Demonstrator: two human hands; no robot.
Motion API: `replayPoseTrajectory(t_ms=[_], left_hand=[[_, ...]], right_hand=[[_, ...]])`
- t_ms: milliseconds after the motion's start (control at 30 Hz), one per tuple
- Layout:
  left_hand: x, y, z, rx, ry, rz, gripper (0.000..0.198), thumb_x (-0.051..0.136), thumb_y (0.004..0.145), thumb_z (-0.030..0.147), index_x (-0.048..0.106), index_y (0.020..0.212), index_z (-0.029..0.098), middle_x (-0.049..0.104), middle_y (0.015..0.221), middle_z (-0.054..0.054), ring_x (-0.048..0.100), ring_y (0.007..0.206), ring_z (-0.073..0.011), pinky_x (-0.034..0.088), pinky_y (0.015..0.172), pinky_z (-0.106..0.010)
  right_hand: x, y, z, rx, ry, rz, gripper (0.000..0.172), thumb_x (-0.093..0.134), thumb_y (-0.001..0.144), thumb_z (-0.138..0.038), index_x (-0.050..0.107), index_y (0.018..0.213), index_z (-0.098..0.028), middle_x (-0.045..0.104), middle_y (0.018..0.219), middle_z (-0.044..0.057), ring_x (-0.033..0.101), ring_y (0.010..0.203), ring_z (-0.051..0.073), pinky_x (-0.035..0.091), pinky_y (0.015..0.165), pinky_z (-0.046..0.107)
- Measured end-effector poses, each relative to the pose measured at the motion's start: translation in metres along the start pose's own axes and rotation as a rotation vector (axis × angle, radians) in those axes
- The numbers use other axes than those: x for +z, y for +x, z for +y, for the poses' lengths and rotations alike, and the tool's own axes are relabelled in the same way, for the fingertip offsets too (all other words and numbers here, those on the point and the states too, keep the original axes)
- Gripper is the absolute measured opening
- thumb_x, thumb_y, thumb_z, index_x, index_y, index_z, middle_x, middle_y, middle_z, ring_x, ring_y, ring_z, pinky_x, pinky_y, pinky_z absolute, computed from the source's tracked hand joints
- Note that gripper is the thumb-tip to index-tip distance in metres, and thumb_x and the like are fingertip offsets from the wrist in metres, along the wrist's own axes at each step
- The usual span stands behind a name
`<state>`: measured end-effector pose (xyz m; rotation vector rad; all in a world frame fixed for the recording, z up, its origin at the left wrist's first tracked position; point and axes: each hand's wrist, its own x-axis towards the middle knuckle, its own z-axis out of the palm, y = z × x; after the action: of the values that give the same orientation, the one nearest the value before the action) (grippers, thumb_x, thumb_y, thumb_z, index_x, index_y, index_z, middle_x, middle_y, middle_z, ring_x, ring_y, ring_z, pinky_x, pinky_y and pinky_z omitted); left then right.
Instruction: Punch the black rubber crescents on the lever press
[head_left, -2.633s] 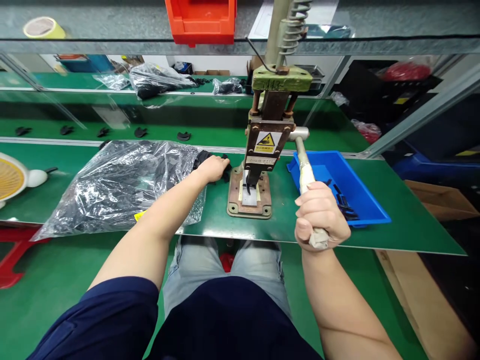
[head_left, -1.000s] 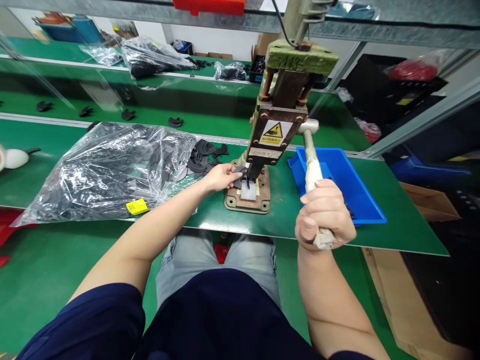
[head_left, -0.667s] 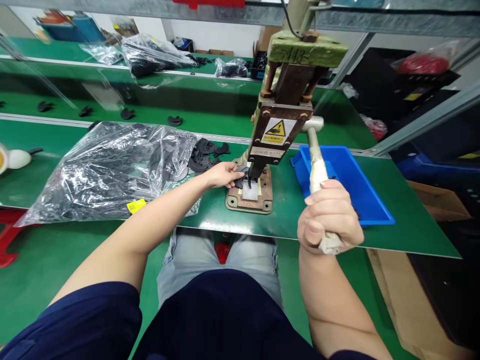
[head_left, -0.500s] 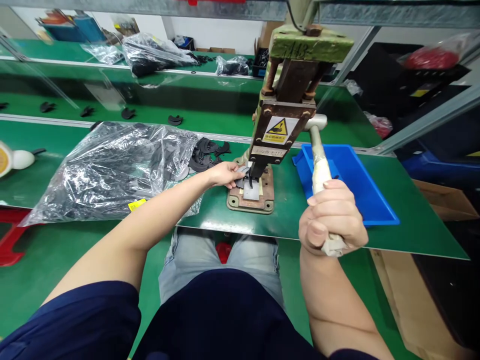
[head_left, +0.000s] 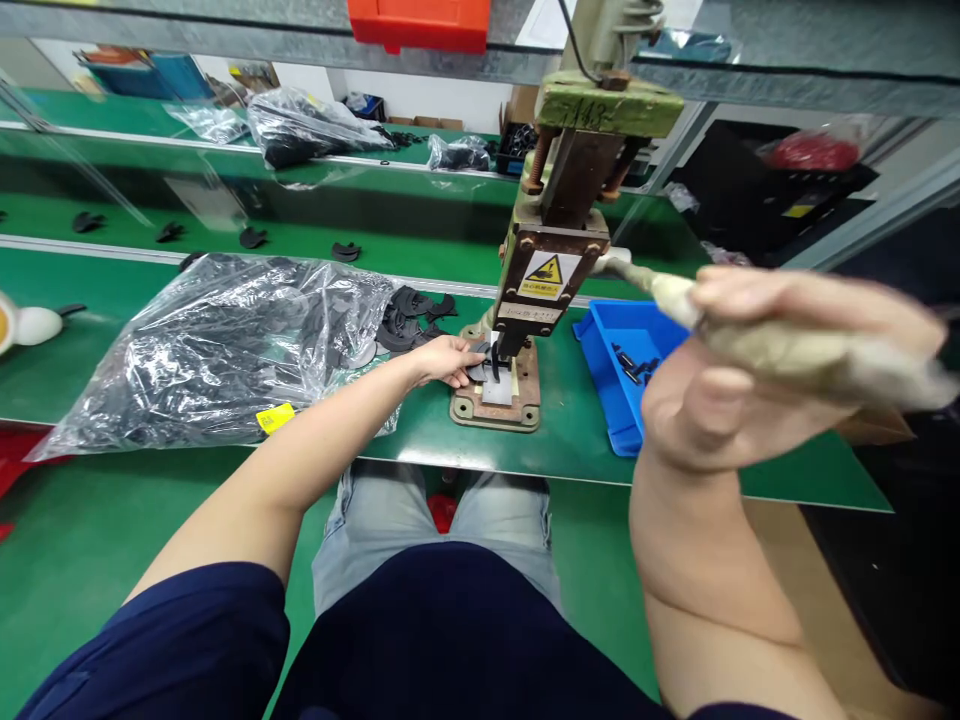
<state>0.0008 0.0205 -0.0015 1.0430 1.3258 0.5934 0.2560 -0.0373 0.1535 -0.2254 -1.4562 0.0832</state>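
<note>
My left hand (head_left: 448, 360) pinches a flat dark curved plastic part (head_left: 480, 370) at the base of a hand press (head_left: 551, 285). The part lies partly under the press ram, over a light metal plate (head_left: 497, 390). My right hand (head_left: 720, 390) is closed round the wrapped lever handle (head_left: 675, 295) of the press, its fingers blurred by motion. That lever runs from the press's right side out toward me. Several more curved dark parts (head_left: 409, 318) lie in a loose heap just left of the press.
A large clear bag of dark parts (head_left: 217, 360) covers the left of the green table (head_left: 427, 430). Right of the press stands a blue bin (head_left: 600, 365) with small black pieces (head_left: 634, 365) inside. Behind runs a green strip (head_left: 292, 265) carrying spaced curved parts. An orange-red box (head_left: 420, 22) sits overhead.
My right hand has swung the lever handle up and to the right, toward the camera. My left hand stays by the press base, holding the part. The view has shifted slightly.
</note>
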Motion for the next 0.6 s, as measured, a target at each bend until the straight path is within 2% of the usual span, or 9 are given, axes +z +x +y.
replayPoseTrajectory(t_ms=[67,100,133,167,233,300,400,500,600], left_hand=[[0.000,-0.007,0.000,0.059,-0.027,0.020,0.046,0.088,0.089,0.044,0.052,0.075,0.019,0.066,0.053,-0.001,0.064,0.045,-0.0110,0.048,0.047,-0.017],[-0.001,-0.013,0.001,0.096,-0.039,0.031,0.045,0.088,0.090,0.043,0.053,0.076,0.019,0.066,0.055,-0.001,0.065,0.046,-0.0107,0.048,0.047,-0.016],[-0.002,-0.020,0.002,0.132,-0.047,0.038,0.044,0.087,0.091,0.042,0.054,0.076,0.018,0.066,0.056,-0.001,0.065,0.047,-0.0105,0.048,0.047,-0.016],[-0.005,-0.028,0.004,0.165,-0.052,0.040,0.042,0.086,0.092,0.042,0.054,0.077,0.018,0.067,0.056,-0.001,0.065,0.048,-0.0105,0.048,0.047,-0.017],[-0.010,-0.048,0.009,0.220,-0.055,0.033,0.041,0.085,0.093,0.042,0.055,0.078,0.018,0.067,0.056,-0.001,0.065,0.048,-0.0109,0.048,0.047,-0.017],[-0.014,-0.069,0.014,0.261,-0.060,0.019,0.042,0.085,0.092,0.044,0.056,0.078,0.018,0.067,0.056,-0.001,0.066,0.049,-0.0118,0.048,0.047,-0.018],[-0.012,-0.095,0.019,0.311,-0.079,-0.007,0.046,0.088,0.089,0.048,0.055,0.078,0.018,0.066,0.056,0.000,0.067,0.050,-0.0126,0.048,0.047,-0.019],[-0.005,-0.111,0.020,0.345,-0.073,-0.061,0.046,0.087,0.088,0.050,0.056,0.077,0.018,0.067,0.057,0.000,0.068,0.051,-0.0130,0.049,0.048,-0.019],[0.002,-0.120,0.017,0.363,-0.051,-0.100,0.044,0.087,0.088,0.048,0.056,0.075,0.019,0.067,0.058,0.000,0.069,0.053,-0.0144,0.051,0.049,-0.021]], right_hand=[[0.001,0.020,0.005,0.111,-0.024,-0.018,0.053,0.073,0.094,-0.052,0.065,0.143,-0.033,0.067,0.138,0.001,0.069,0.130,0.020,0.054,0.112,0.040],[0.000,0.022,0.009,0.152,-0.029,-0.011,0.054,0.069,0.096,-0.051,0.062,0.146,-0.032,0.062,0.148,0.001,0.063,0.141,0.023,0.051,0.117,0.041],[-0.002,0.017,0.014,0.176,-0.036,0.015,0.052,0.067,0.098,-0.048,0.061,0.147,-0.030,0.060,0.150,0.003,0.062,0.144,0.025,0.050,0.116,0.041],[-0.004,0.006,0.019,0.189,-0.053,0.053,0.048,0.067,0.099,-0.043,0.062,0.144,-0.027,0.062,0.146,0.006,0.065,0.140,0.025,0.053,0.112,0.040],[-0.006,-0.034,0.031,0.233,-0.110,0.107,0.036,0.072,0.098,-0.035,0.066,0.131,-0.022,0.070,0.118,0.008,0.075,0.109,0.019,0.060,0.093,0.035],[-0.003,-0.085,0.037,0.492,-0.145,-0.020,0.023,0.075,0.096,-0.032,0.067,0.115,-0.022,0.072,0.098,0.004,0.075,0.090,0.014,0.063,0.086,0.031],[0.012,-0.149,0.031,0.811,-0.007,-0.270,0.031,0.079,0.092,-0.039,0.066,0.115,-0.023,0.075,0.100,0.005,0.076,0.089,0.017,0.066,0.083,0.034],[0.032,-0.175,0.017,0.924,0.108,-0.350,0.040,0.081,0.088,-0.052,0.067,0.111,-0.024,0.076,0.102,0.007,0.075,0.092,0.019,0.066,0.085,0.038],[0.047,-0.175,0.008,0.921,0.093,-0.327,0.041,0.081,0.086,-0.058,0.065,0.100,-0.023,0.074,0.098,0.006,0.073,0.089,0.019,0.064,0.083,0.036]])
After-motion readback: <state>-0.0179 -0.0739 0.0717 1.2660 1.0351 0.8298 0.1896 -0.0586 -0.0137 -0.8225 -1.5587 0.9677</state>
